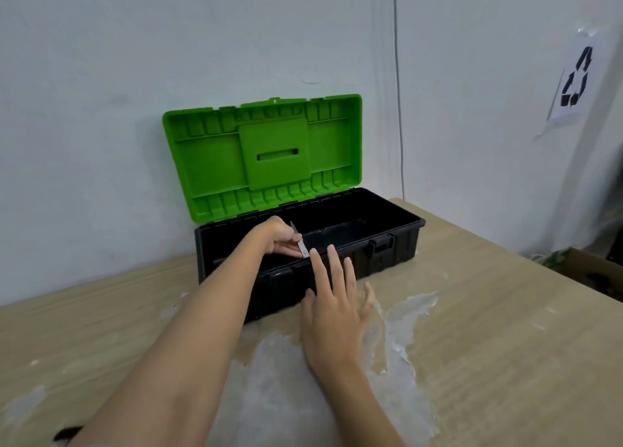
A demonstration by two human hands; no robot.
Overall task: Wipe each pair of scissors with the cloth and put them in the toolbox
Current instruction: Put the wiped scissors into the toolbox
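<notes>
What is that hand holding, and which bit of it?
The left hand pinches scissors near the blades' pivot, over the toolbox. The right hand holds nothing.

The toolbox [337, 244] stands on the table [488, 345] directly ahead of me, set back against the wall [101, 76], its lid [266, 156] raised upright behind the open tray. My left hand [279, 236] is over the front left part of the box, holding the scissors [301, 242] above its front rim. My right hand [337, 315] lies just before the box, fingertips at the front wall. A paper sign [574, 79] hangs on the wall to my right.
</notes>
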